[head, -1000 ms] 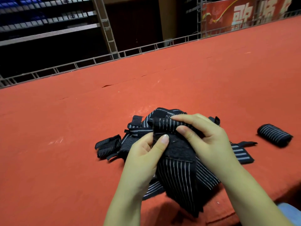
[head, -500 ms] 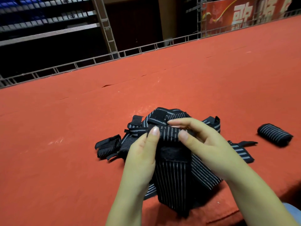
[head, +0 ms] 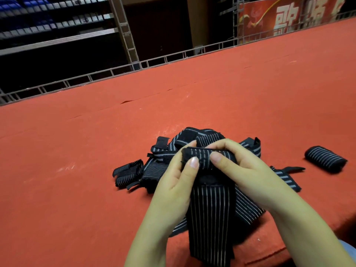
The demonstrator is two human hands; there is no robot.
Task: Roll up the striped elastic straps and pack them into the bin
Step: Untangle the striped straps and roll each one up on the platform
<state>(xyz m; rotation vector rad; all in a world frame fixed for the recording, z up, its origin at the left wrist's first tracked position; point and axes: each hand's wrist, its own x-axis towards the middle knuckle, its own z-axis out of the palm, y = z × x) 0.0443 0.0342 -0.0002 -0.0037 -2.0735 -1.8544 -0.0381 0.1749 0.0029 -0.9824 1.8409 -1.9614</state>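
Note:
Both hands hold one black strap with grey stripes point(head: 211, 212) above the red table. Its top end is curled into a small roll point(head: 204, 157). My left hand point(head: 173, 187) pinches the roll's left side with thumb on the front. My right hand point(head: 248, 170) grips the right side, thumb on the front and fingers curled over the top. The strap's loose tail hangs down toward me past the table edge. Behind the hands lies a heap of unrolled straps point(head: 165, 151). A finished roll point(head: 325, 158) lies apart at the right. No bin is in view.
The red felt table point(head: 77, 199) runs far left and back to a metal rail point(head: 115, 72). Two small rolled pieces point(head: 128, 173) lie at the heap's left. Dark shelving and a red banner point(head: 279, 18) stand beyond the rail.
The strap's top end has been turned over toward me into a thicker roll. Both thumbs shifted onto the roll's front, and the hanging tail has grown shorter.

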